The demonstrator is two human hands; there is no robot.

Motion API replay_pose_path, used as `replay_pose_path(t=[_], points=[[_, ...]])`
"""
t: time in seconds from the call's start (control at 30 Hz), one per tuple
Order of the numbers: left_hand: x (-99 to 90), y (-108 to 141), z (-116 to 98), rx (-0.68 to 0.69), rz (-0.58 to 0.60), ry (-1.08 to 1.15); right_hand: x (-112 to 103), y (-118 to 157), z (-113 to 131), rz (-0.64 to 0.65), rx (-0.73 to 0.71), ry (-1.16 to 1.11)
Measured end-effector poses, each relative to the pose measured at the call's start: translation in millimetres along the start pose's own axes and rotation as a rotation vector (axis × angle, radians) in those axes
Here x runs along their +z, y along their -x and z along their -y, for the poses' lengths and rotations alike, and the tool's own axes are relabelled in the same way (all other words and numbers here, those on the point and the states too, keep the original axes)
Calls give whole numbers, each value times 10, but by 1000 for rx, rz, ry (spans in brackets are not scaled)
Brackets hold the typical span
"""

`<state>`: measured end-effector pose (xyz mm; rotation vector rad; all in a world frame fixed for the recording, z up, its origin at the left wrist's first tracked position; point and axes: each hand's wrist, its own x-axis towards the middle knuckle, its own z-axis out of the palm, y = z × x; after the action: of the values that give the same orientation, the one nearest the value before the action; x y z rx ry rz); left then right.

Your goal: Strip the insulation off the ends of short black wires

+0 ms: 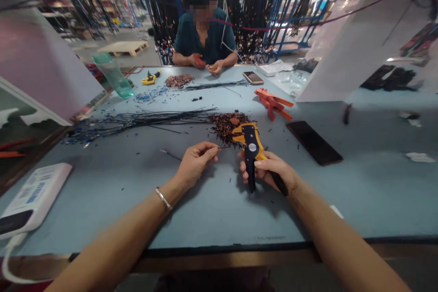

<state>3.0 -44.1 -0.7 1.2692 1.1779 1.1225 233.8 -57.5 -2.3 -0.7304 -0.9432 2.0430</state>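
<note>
Beyond and left of the scrap pile (224, 128) stands a translucent green bottle (114, 75) — contents too unclear to tell. Nearer than the pile, on the blue-grey table (191, 223), the left hand (198, 159) pinches a thin dark wire (224, 147) between closed fingers; the right hand (267, 171) has its fingers curled round a wire stripper (252, 146). Left of the pile lie bundled wires (153, 120); right, a dark phone (315, 143). Well beyond it — a person (186, 32) before blue racks (301, 23).

Both forearms (126, 232) angle inward, left hand (196, 163) pinching (its fingers (205, 146) bent), right hand (278, 169) curled in a grip.
</note>
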Motion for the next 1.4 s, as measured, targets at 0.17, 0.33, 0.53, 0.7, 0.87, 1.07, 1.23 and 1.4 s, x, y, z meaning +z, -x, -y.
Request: replay_pose_path(t=[0.17,0.33,0.53,0.7,0.87,1.07,1.23,1.4], points=[[-2,19,22,-45,60,91,8,26,-13,89,56,-85],[-14,24,49,-71,26,111,-11,38,-68,116,83,-67],[-11,29,12,-55,74,72,-12,64,-94,160,98,-24],[-14,38,10,-22,77,24,12,70,-65,169,100,35],[-3,44,19,20,37,-17,-1,76,-66,179,79,48],[38,53,-1,86,-4,-72,-12,72,-68,187,82,57],[50,71,-12,130,-53,-108,7,72,-65,196,61,81],[51,107,-11,146,-84,-128,44,79,-60,222,85,117]])
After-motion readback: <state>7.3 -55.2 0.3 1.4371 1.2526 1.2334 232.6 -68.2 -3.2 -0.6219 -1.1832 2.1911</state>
